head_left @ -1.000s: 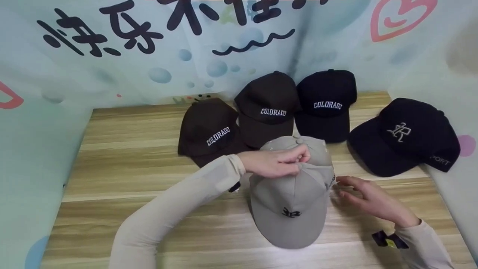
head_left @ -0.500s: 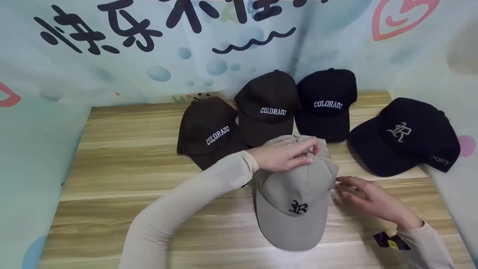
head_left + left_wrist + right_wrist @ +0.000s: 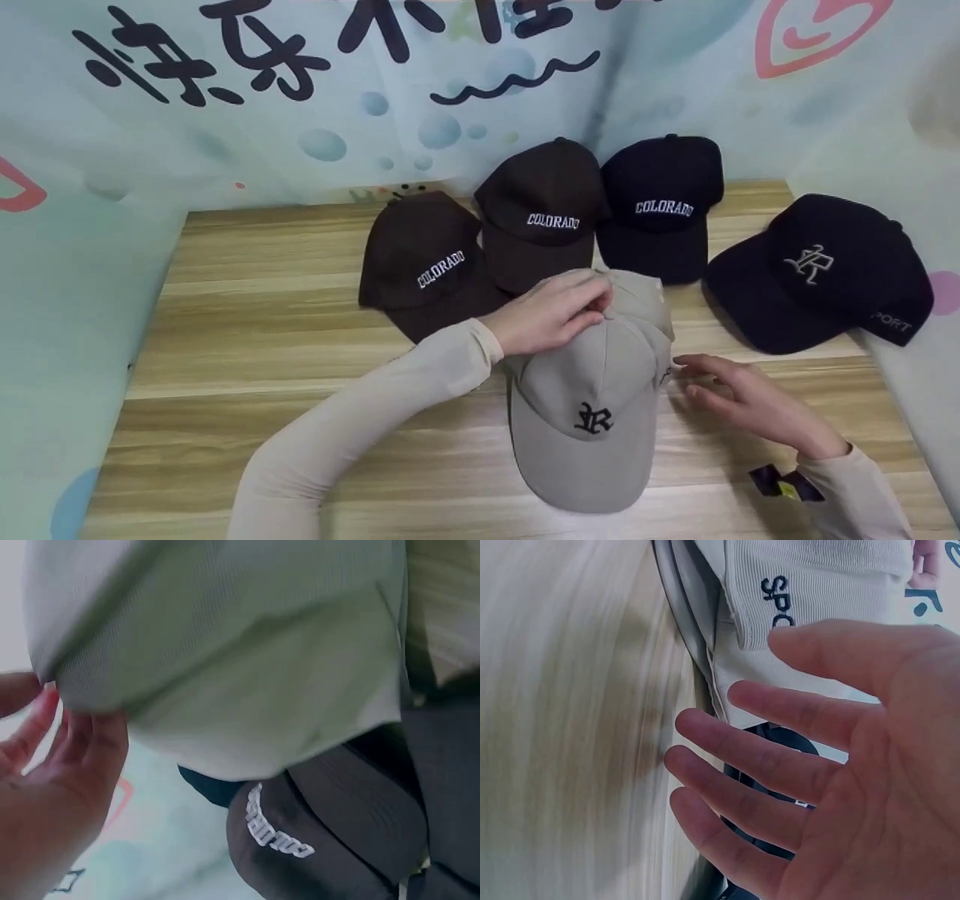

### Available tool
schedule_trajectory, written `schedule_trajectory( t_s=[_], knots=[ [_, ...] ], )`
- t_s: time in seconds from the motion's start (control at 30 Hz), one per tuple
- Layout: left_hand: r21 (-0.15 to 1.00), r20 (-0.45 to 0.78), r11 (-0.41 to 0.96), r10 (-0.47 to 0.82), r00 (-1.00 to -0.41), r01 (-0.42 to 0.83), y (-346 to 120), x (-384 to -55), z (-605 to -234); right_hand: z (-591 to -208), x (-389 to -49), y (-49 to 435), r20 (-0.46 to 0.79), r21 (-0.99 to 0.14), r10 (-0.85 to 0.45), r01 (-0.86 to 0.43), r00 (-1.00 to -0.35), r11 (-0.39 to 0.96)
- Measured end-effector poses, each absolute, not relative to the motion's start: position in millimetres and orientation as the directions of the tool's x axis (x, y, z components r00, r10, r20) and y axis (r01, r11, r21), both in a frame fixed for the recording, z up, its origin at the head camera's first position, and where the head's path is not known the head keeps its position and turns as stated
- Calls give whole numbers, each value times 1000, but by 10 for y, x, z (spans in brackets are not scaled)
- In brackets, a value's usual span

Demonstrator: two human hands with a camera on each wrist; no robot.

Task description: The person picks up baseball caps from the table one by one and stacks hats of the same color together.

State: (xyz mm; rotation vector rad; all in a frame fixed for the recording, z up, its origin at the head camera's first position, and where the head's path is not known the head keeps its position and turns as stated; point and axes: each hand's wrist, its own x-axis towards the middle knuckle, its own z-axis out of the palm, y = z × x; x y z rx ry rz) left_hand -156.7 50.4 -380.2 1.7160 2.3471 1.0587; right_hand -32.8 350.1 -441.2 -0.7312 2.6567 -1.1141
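Observation:
A light grey baseball cap point(image 3: 577, 465) with a dark monogram lies on the wooden table, its brim towards me. My left hand point(image 3: 551, 311) pinches the fabric at the top of its crown, which is creased there. In the left wrist view, the fingertips point(image 3: 105, 724) and thumb grip a fold of the ribbed grey cloth point(image 3: 247, 652). Beside the cap's right side, my right hand point(image 3: 750, 405) is held with fingers extended and apart. The right wrist view shows these fingers point(image 3: 757, 757) near the dark side lettering point(image 3: 777, 604); whether they touch the cap I cannot tell.
Two dark brown caps point(image 3: 420, 247) point(image 3: 540, 195) and a black cap point(image 3: 660, 180), all lettered COLORADO, stand along the back. A black monogrammed cap point(image 3: 832, 270) lies at the right. A printed cloth backdrop point(image 3: 300, 150) rises behind the wooden table point(image 3: 247, 330).
The left hand, pinching the grey cap, shifted right and then back left. The cap's front tilted up, showing its monogram more fully, and its brim came slightly nearer. The right hand stayed put.

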Motion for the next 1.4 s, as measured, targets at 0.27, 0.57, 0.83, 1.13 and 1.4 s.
schedule_trajectory(
  t_s=[0.27,0.57,0.83,1.13,1.4],
  knots=[
    [405,320,289,844,-431,867,518,-1493,-3817,-4424,-320,3528,26,-729,-501,-359,-865,583],
    [150,-56,358,934,-354,922,422,-1201,-3958,-4424,-321,3551,42,-717,-496,-372,-867,589],
    [138,-87,429,903,-421,893,570,-1161,-4094,-4358,-339,3552,63,-661,-468,-389,-881,642],
    [119,-68,476,879,-472,871,761,-1178,-4099,-4237,-422,3649,127,-565,-422,-415,-898,713],
    [130,-100,486,874,-477,864,805,-1185,-4076,-4227,-439,3693,129,-532,-422,-421,-898,734]
  ],
)
